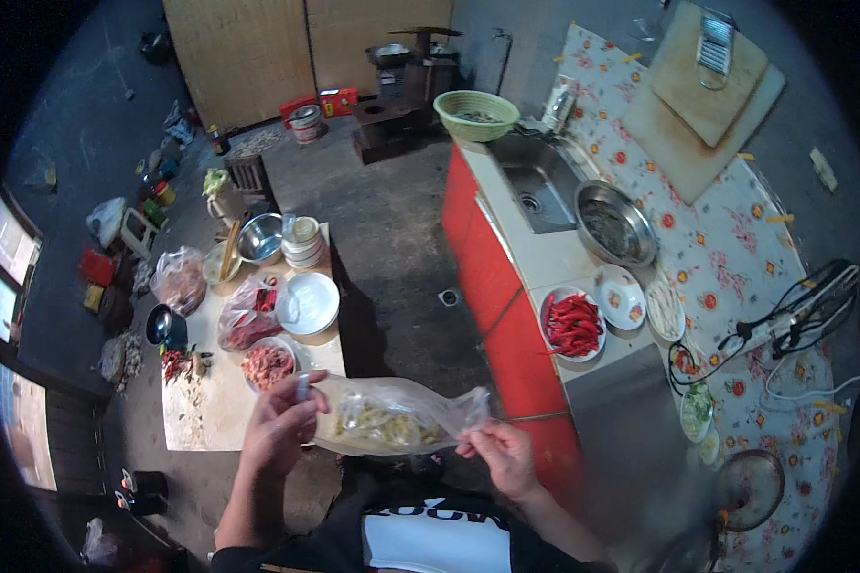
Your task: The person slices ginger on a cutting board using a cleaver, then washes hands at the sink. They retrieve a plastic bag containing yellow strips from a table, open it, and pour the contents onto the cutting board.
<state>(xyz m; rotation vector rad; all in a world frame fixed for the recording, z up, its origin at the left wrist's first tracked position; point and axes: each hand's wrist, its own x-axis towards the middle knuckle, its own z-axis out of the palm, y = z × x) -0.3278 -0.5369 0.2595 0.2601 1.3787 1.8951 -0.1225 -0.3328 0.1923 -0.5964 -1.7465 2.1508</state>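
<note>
A clear plastic bag [390, 419] with pale yellow-green pieces inside is stretched sideways between my hands, in front of my body. My left hand [287, 415] grips its left end, fingers curled. Pinched in the fingers of my right hand [498, 451] is the bag's gathered right end. Just beyond my left hand, a bowl of chopped raw meat [267, 365] stands on the pale table [222, 422]. Near it lie a plastic bag with red contents [247, 319] and a stack of white plates [308, 304].
At right, a counter with red cabinet doors [502, 344] holds a plate of red chillies [575, 324], a steel bowl [616, 223] and a sink [537, 186]. A green basket [476, 114] stands at its far end. Dried chillies [179, 364] lie on the table.
</note>
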